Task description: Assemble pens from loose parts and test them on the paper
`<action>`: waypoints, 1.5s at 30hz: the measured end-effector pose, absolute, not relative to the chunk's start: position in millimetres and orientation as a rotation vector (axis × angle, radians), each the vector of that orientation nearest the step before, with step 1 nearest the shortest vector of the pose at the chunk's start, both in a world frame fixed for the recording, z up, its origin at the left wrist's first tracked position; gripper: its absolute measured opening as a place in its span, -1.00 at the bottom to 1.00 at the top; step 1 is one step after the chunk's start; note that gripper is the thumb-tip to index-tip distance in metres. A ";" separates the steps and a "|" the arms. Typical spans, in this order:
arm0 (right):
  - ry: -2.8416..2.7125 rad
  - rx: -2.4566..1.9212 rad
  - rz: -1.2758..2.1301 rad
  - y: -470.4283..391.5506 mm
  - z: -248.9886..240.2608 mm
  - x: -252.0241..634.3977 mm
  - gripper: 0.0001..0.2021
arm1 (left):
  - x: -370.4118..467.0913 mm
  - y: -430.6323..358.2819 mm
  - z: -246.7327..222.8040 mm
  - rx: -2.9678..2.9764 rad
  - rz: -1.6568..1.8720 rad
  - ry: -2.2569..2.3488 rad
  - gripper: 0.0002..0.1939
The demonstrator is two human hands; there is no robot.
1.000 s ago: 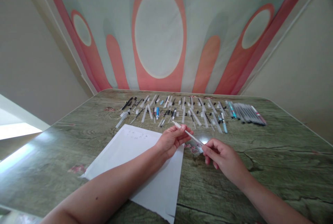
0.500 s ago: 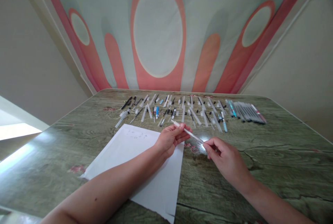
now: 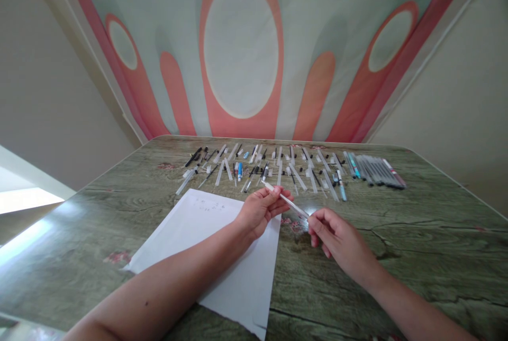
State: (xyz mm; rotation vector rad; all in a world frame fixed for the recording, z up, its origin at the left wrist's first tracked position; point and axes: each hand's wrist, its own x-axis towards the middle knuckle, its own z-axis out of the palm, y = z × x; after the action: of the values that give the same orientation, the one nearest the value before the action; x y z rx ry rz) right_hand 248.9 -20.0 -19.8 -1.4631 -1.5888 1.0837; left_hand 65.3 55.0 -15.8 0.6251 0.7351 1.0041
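Left grip (image 3: pixel 260 214) and right grip (image 3: pixel 335 236) both pinch, near but apart.

Left hand (image 3: pixel 259 211): pinches pale pen (image 3: pixel 292 205)
Right hand (image 3: pixel 337 234): holds its right end
Paper (image 3: pixel 174 232): on table (image 3: pixel 420 256)
Pen parts (image 3: pixel 220 173): strewn beyond

The left hand (image 3: pixel 256 214) and right hand (image 3: pixel 339 238) are bare, their fingers (image 3: pixel 326 216) slim. The left forearm (image 3: pixel 190 271), uncovered as far as the view reaches, bears one small round mole (image 3: pixel 146 304); the right forearm (image 3: pixel 405 298) is uncovered too.
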 end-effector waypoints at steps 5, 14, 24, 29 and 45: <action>-1.669 -1.485 0.995 -19.0 -17.8 248.6 -0.66 | 66.1 52.9 -14.7 0.641 1.002 0.742 -0.88; -1.628 -1.428 1.062 -18.1 -18.4 251.3 -0.68 | 62.4 59.0 -16.7 0.609 1.020 0.736 -0.88; -1.663 -1.483 1.017 -17.9 -20.8 248.1 -0.72 | 70.6 47.2 -13.3 0.683 0.993 0.715 -0.83; -1.662 -1.525 0.789 -20.4 -18.1 246.5 -0.76 | 71.5 43.9 -11.1 0.709 1.028 0.768 -0.79; -1.088 -1.194 1.733 -24.0 -8.9 247.9 -0.70 | 63.1 44.9 2.4 0.800 0.895 0.525 -0.74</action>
State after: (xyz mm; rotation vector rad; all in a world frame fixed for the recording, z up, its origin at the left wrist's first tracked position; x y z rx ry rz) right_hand 247.9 -24.0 -8.9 -1.1940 -1.0884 1.7334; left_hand 63.1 44.9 2.4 0.7997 0.5254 0.8946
